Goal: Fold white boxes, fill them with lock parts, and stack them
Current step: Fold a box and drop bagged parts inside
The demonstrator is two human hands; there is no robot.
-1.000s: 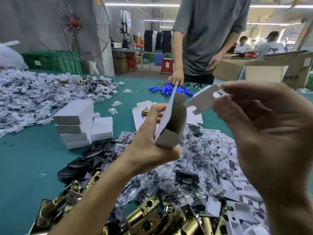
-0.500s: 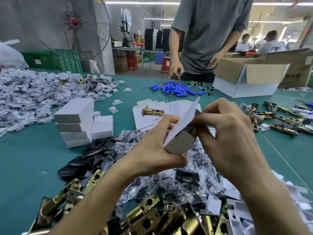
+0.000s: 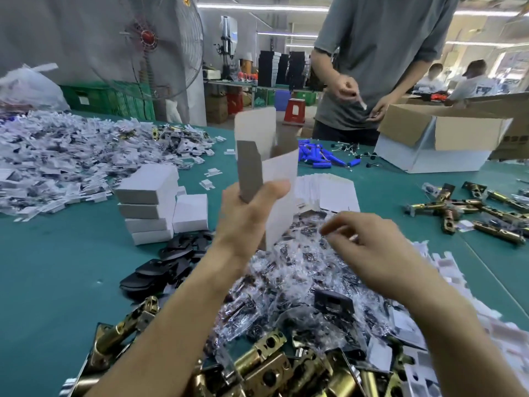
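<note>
My left hand (image 3: pixel 246 216) grips a half-folded white box (image 3: pixel 279 173) and holds it upright above the table, its top flap open. My right hand (image 3: pixel 372 253) hovers low over a heap of small clear bags of screws (image 3: pixel 289 270), fingers curled with the tips close together; blur hides whether they pinch a bag. A stack of closed white boxes (image 3: pixel 148 202) stands to the left, with one more box (image 3: pixel 190 213) beside it. Flat box blanks (image 3: pixel 326 190) lie fanned behind the held box. Brass latches (image 3: pixel 263 365) are piled at the near edge.
Black plates (image 3: pixel 169 265) lie left of the bags. White card inserts are heaped far left (image 3: pixel 57 156) and near right (image 3: pixel 458 296). More brass latches (image 3: pixel 472 207), blue parts (image 3: pixel 315 156) and an open cardboard carton (image 3: pixel 435 138) sit across the green table, where a person (image 3: pixel 380 67) stands.
My right hand has let go of the box and dropped to the bag heap. My left hand has turned the box upright and raised it, flap open.
</note>
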